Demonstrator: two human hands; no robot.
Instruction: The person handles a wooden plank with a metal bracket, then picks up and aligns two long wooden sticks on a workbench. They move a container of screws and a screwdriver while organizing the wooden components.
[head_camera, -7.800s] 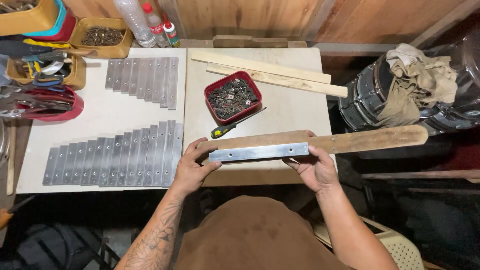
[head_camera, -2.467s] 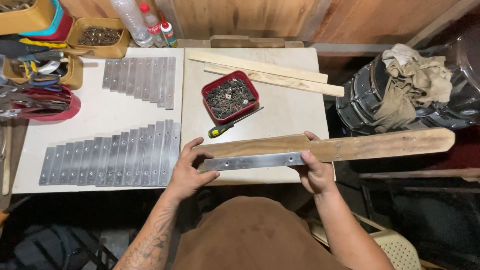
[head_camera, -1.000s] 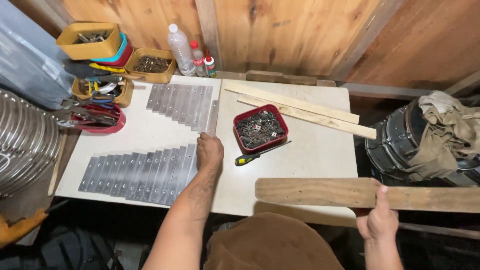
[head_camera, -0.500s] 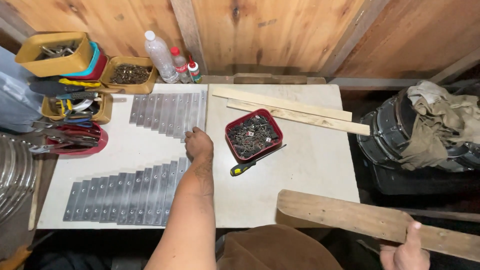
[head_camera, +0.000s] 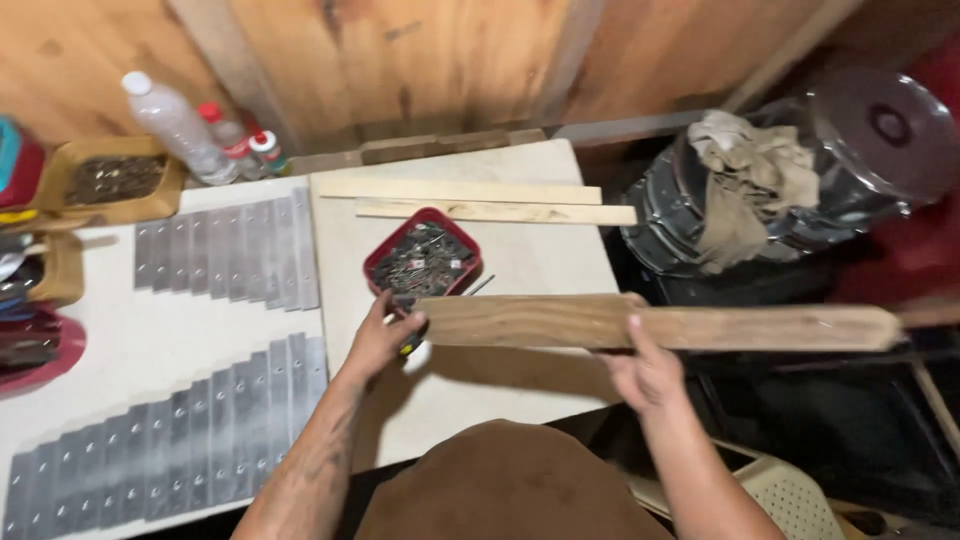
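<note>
A long wooden plank lies level over the front right corner of the white table and reaches far out past its right edge. My left hand pinches the plank's left end, just in front of a red tray of screws. My right hand grips the plank near its middle, fingers under it and thumb on its near edge. A screwdriver handle peeks out under my left hand.
Two rows of flat metal strips lie on the table's left half. Two thin wooden slats rest at the back. Bottles and yellow trays stand back left. A drum with a cloth sits right.
The plank has swung up from the lower right to lie level over the table corner. My left hand left the metal strips and took the plank's left end.
</note>
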